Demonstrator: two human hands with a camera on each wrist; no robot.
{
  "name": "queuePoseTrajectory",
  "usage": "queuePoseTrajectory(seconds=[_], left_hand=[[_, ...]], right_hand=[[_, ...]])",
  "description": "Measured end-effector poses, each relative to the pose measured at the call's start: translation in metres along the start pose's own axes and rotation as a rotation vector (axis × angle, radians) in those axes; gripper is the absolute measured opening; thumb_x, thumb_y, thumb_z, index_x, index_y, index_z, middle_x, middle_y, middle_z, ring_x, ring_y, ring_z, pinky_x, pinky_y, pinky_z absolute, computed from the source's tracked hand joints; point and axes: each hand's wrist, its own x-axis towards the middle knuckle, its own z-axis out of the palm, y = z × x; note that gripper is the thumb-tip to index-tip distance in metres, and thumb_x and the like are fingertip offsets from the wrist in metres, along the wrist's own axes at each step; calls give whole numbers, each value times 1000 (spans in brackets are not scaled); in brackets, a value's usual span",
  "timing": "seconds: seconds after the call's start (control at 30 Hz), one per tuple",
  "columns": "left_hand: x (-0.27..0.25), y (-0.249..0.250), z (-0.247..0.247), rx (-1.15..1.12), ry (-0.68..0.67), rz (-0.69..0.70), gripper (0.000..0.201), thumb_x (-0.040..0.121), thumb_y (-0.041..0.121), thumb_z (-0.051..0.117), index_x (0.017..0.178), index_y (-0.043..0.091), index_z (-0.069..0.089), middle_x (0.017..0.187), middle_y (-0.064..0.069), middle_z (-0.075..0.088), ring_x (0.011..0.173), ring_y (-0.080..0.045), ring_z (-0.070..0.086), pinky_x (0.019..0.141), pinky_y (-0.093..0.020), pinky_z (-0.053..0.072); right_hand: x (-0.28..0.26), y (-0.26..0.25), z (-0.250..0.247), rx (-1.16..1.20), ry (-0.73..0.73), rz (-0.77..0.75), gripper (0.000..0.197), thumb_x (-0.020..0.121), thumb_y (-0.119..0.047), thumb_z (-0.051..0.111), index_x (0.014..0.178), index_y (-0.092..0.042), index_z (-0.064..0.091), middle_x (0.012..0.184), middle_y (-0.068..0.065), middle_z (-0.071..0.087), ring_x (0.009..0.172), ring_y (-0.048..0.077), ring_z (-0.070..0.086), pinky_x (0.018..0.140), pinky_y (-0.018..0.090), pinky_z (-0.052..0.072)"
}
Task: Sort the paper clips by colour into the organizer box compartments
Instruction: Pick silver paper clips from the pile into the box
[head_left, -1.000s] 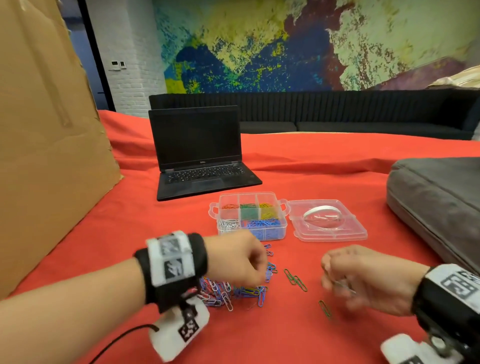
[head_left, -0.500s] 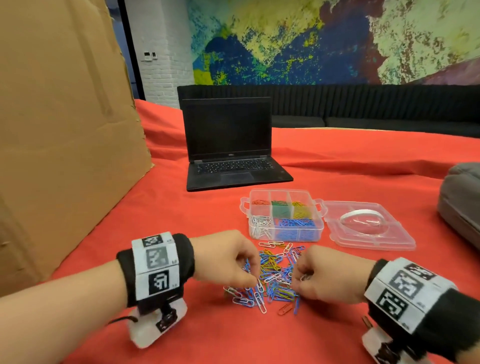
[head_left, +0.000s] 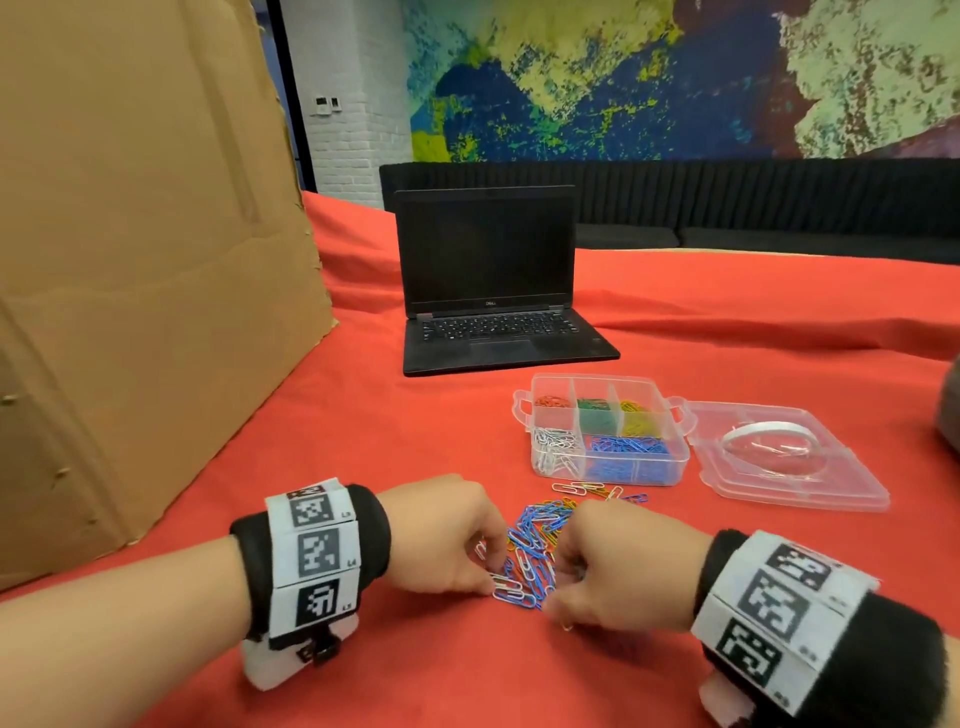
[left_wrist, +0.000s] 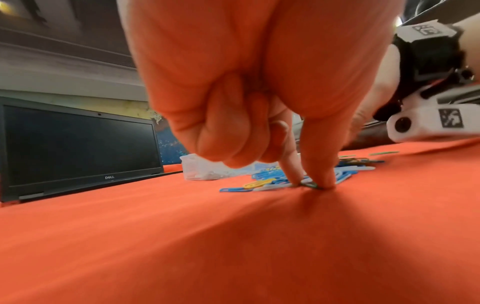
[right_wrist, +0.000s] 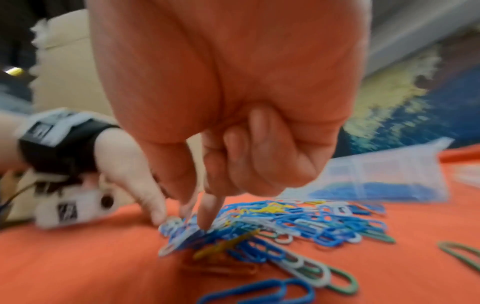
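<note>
Head view: both hands sit at 6 o'clock on the red tabletop (head_left: 363, 415), either side of the paper clip pile (head_left: 535, 540). Left hand (head_left: 447, 535) pinches a clip at the pile's edge between thumb and forefinger, other fingers curled. Right hand (head_left: 618, 571) has its fingers curled, forefinger down in the clips; whether it grips one I cannot tell. Organizer box (head_left: 608, 470) lies at 1 o'clock of the pile, its lid (head_left: 789, 467) open beside it, laptop (head_left: 493, 291) at 12.

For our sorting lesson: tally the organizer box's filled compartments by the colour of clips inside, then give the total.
Red compartment: 1
Green compartment: 1
Yellow compartment: 1
White compartment: 1
Blue compartment: 1
Total: 5
</note>
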Motion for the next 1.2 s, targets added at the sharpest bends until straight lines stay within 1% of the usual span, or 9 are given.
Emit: queuePoseTrajectory(seconds=[0.17,0.3,0.5,0.6,0.67,0.77,0.83,1.0,1.2], left_hand=[[0,-4,3,-45,6,21,9,81,27,65,86,20,67,52,11,43,48,1,43,50,-11,28],[-1,-15,-1,-256,-14,-10,4,82,19,66,78,18,67,43,12,45,42,-1,40,47,-12,31],[-15,-43,-3,-1454,-174,-156,13,67,8,47,62,19,53,57,0,35,39,-6,23,40,-8,20],[-19,-52,-9,-1888,-204,-54,4,65,13,42,66,11,45,64,-7,40,44,-10,29,39,-11,22],[-18,-53,-15,-2008,-167,-32,11,71,20,42,67,10,44,66,-9,41,44,-12,31,38,-12,22],[-12,-45,-19,-1830,-41,-188,27,85,26,41,62,14,43,59,-2,35,40,-9,24,36,-9,15],[-7,-35,-15,-1436,42,-270,32,94,25,48,63,17,47,52,3,29,38,-6,19,36,-8,13],[2,-21,-2,-333,25,-87,14,86,26,68,94,15,71,50,13,47,45,2,42,48,-11,29],[4,-9,-5,16,24,-62,15,87,29,63,95,18,70,61,10,45,65,-11,43,60,-20,28]], right_hand=[[-2,1,8,-112,73,19,24,79,-23,54,61,-13,42,68,4,50,69,27,48,61,22,37],[-11,12,6,140,-7,53,19,78,-22,54,69,-5,58,61,7,48,56,17,40,49,24,33],[-23,31,-15,1707,-189,276,9,67,-12,45,63,-10,53,60,6,43,39,12,28,35,13,20],[-16,28,-18,1681,-197,265,14,71,-13,44,68,-8,58,63,7,48,39,13,31,33,14,23],[-9,18,-18,1390,-163,278,19,83,-13,44,71,-13,59,58,0,41,42,10,24,35,14,17],[5,7,-12,640,-33,251,22,87,-17,51,77,-15,70,53,-1,42,43,12,32,39,18,27],[13,4,-8,293,16,174,21,86,-20,54,80,-9,71,62,5,57,53,13,46,49,22,38],[25,-1,-1,17,56,189,18,77,-31,68,74,-14,63,75,7,63,72,21,60,59,24,44],[22,4,1,-68,32,197,29,72,-22,58,57,-11,37,54,5,37,63,26,40,44,24,30]])
